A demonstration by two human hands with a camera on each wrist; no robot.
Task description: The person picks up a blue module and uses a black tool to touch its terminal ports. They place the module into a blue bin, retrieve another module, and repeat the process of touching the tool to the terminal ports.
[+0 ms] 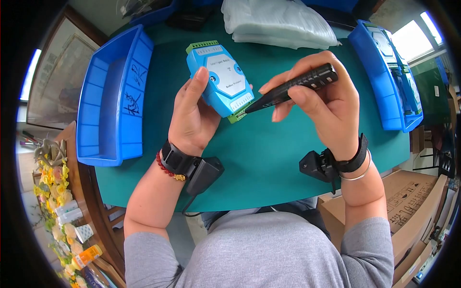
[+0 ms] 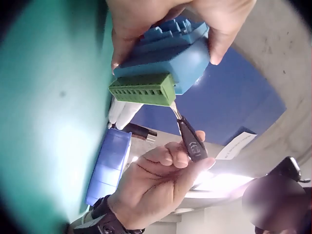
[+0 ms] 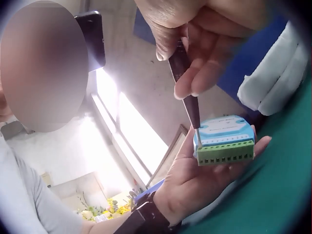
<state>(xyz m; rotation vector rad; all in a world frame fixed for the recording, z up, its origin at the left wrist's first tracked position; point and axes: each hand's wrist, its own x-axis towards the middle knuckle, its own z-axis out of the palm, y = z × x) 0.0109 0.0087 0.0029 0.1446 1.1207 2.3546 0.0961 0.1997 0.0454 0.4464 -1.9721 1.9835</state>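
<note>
My left hand (image 1: pixel 194 122) grips a light-blue electronic module (image 1: pixel 228 79) by its sides, thumb at the edge of its white label. Green screw terminal blocks line both ends of the module; the near terminal block (image 1: pixel 237 116) faces me. In my right hand (image 1: pixel 333 103) is a black screwdriver (image 1: pixel 300 87), pinched between thumb and fingers and slanting down to the left. Its metal tip (image 3: pixel 199 140) meets one end of the near terminal block's top in the right wrist view. From the left wrist, the tip shows at the terminal block's corner (image 2: pixel 170 95).
A blue bin (image 1: pixel 129 96) with black writing stands on the left of the green table (image 1: pixel 269 158). Another blue bin (image 1: pixel 379 91), at the right, holds several similar modules. White plastic bags (image 1: pixel 278 24) lie at the back. A cardboard box (image 1: pixel 413 197) sits low at the right.
</note>
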